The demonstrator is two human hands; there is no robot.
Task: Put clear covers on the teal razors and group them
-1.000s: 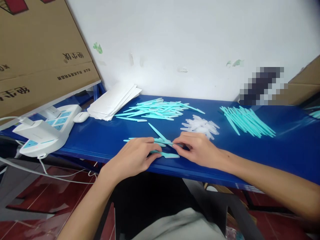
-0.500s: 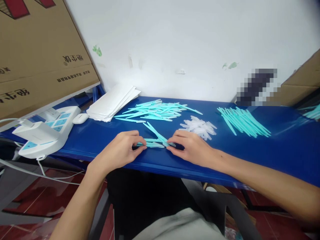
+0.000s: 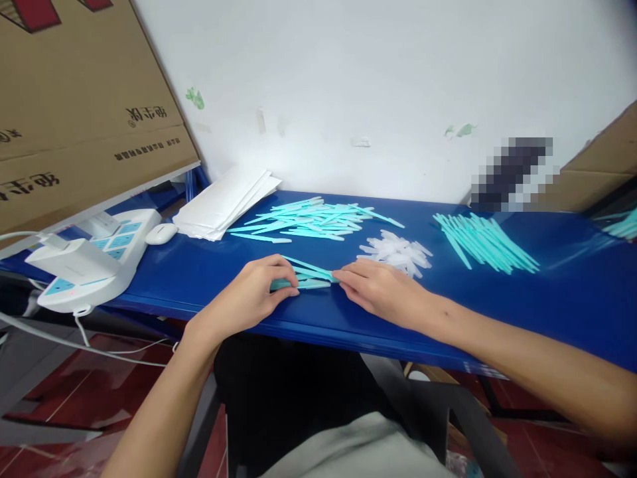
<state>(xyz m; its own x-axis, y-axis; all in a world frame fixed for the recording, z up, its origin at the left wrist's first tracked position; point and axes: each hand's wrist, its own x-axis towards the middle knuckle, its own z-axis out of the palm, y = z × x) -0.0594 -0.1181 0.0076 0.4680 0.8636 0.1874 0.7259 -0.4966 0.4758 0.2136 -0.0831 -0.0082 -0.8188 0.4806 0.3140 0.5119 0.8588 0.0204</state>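
Several slim turquoise eyebrow razors [image 3: 312, 273] lie between my hands near the table's front edge. My left hand [image 3: 261, 285] curls its thumb and fingers round their left ends. With the fingertips pressed together, my right hand [image 3: 381, 290] pinches the right end of a razor; the pinched tip is hidden. Behind my hands spreads a loose pile of the same razors [image 3: 313, 219]. Small translucent white caps [image 3: 397, 253] are heaped just beyond my right hand. Farther right, a bundle of razors [image 3: 485, 242] lies roughly parallel.
White flat packets [image 3: 223, 202] are stacked at the back left of the blue table [image 3: 562, 305]. A white power strip [image 3: 127, 255] with a plugged-in charger and a white rounded case [image 3: 160, 234] sit at the left. A large cardboard box [image 3: 89, 113] leans over that side.
The razor in my right hand has swung down, so its left end is now nearer the others and my left fingers. My left hand has shifted slightly right.
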